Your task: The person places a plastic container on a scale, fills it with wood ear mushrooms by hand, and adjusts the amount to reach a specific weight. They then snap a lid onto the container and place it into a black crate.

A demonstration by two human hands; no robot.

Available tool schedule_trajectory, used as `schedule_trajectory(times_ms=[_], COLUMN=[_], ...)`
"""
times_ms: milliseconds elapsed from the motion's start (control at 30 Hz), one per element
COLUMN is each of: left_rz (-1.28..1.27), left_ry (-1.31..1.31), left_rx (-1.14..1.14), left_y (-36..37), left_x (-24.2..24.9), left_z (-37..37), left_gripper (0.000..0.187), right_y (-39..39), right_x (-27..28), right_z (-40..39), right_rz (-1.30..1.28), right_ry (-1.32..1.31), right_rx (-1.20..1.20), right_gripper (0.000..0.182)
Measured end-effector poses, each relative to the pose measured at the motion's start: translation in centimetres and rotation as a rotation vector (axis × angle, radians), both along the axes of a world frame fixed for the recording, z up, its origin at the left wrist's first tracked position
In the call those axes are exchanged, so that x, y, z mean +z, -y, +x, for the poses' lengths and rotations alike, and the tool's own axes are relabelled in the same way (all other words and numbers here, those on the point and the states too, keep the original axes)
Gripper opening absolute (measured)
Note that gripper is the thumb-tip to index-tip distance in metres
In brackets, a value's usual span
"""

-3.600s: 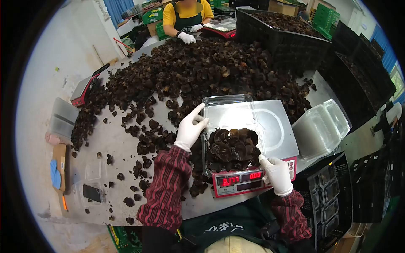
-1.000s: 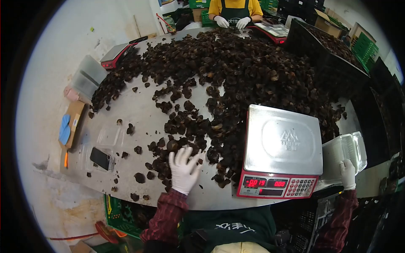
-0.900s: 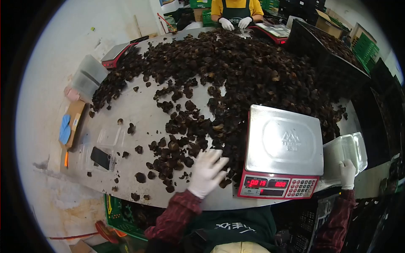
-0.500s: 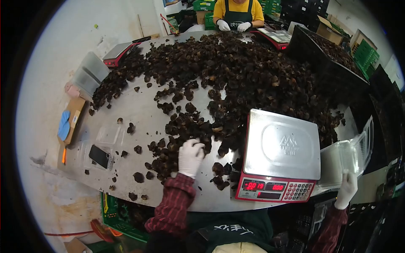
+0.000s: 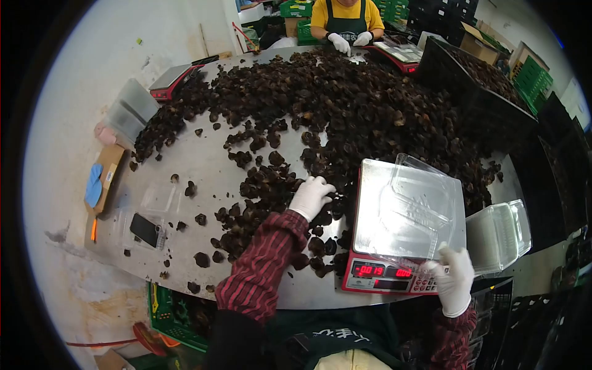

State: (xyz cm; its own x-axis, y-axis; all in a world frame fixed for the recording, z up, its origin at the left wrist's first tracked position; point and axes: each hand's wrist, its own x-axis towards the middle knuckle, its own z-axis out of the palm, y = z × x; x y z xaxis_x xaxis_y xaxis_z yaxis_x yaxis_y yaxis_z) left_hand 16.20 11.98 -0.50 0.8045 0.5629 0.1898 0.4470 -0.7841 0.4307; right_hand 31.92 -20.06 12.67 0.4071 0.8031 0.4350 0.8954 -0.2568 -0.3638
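Observation:
My left hand [image 5: 312, 197], in a white glove, reaches into the loose dark wood ear mushrooms [image 5: 265, 182] left of the near scale. Its fingers curl down around some of them; the fingertips are partly hidden. My right hand [image 5: 455, 282], also gloved, is closed on the near edge of a clear plastic container [image 5: 425, 213]. That container lies tilted over the steel pan of the red digital scale [image 5: 377, 281], whose display reads -0.019. To the right of the scale sits a stack of similar clear containers [image 5: 493, 237].
A co-worker [image 5: 347, 21] in white gloves stands across the table beside a second scale [image 5: 401, 54]. A third scale [image 5: 176, 81] is at the far left. A black crate [image 5: 478, 80] flanks the right side. A phone [image 5: 144, 229] lies at left.
My right hand has come left from the container stack and brought a clear container over the scale. My left hand has moved right and slightly farther from me along the mushrooms.

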Motion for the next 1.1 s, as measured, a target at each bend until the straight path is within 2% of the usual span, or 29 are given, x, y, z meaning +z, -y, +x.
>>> schedule_trajectory(times_ms=[33, 100, 167, 300, 367, 433, 467, 500, 533, 600, 733, 867, 1033, 1100], left_rz=[0.004, -0.219, -0.101, -0.095, 0.143, 0.187, 0.268, 0.267, 0.271, 0.253, 0.188, 0.288, 0.347, 0.172], left_ry=[0.084, 0.283, 0.313, 0.223, 0.115, -0.017, -0.015, -0.015, 0.029, 0.154, 0.319, 0.205, 0.016, 0.048], left_rx=[-0.016, 0.011, 0.06, 0.158, 0.167, 0.19, 0.186, 0.188, 0.16, 0.129, 0.19, 0.259, 0.251, 0.237], left_y=[-0.4, 0.3, 2.3, 7.8, 10.9, 12.9, 13.2, 13.1, 12.8, 12.2, 10.7, 9.2, 7.1, 6.0], left_x=[-0.1, 2.1, 4.1, 3.5, 3.3, 2.6, 2.0, 0.1, -2.7, -3.7, -3.5, 0.7, -3.3, -4.2], left_z=[-0.8, -2.8, -5.7, -10.5, -10.8, -11.1, -11.2, -11.6, -12.3, -12.6, -12.1, -9.2, -7.7, -7.9], left_gripper=[0.023, 0.022, 0.02, 0.034, 0.04, 0.047, 0.047, 0.047, 0.045, 0.039, 0.036, 0.033, 0.031, 0.029], right_y=[0.4, 1.0, 1.9, 2.4, 2.2, 1.3, 1.1, 0.9, 0.6, -0.3, -0.1, -0.1, -0.2, -0.1], right_x=[-0.3, -0.9, -2.6, -5.1, -5.3, -4.9, -5.1, -5.2, -4.8, -3.7, -4.3, -4.5, -4.7, -4.5], right_z=[0.5, 1.2, 2.2, 2.4, 2.2, 1.5, 1.4, 1.4, 1.1, 0.5, 0.6, 0.6, 0.7, 0.6], right_rz=[0.112, 0.172, 0.156, 0.176, 0.078, 0.085, 0.086, 0.085, 0.084, 0.093, 0.139, 0.127, 0.144, 0.124], right_ry=[-0.052, -0.122, -0.206, -0.407, -0.5, -0.516, -0.641, -0.765, -0.765, -0.855, -0.849, -0.878, -0.882, -0.877], right_rx=[-0.115, -0.237, -0.331, -0.405, -0.371, -0.354, -0.385, -0.415, -0.412, -0.501, -0.52, -0.551, -0.541, -0.553], right_gripper=[0.033, 0.021, 0.025, 0.032, 0.031, 0.03, 0.029, 0.028, 0.028, 0.025, 0.028, 0.028, 0.028, 0.027])
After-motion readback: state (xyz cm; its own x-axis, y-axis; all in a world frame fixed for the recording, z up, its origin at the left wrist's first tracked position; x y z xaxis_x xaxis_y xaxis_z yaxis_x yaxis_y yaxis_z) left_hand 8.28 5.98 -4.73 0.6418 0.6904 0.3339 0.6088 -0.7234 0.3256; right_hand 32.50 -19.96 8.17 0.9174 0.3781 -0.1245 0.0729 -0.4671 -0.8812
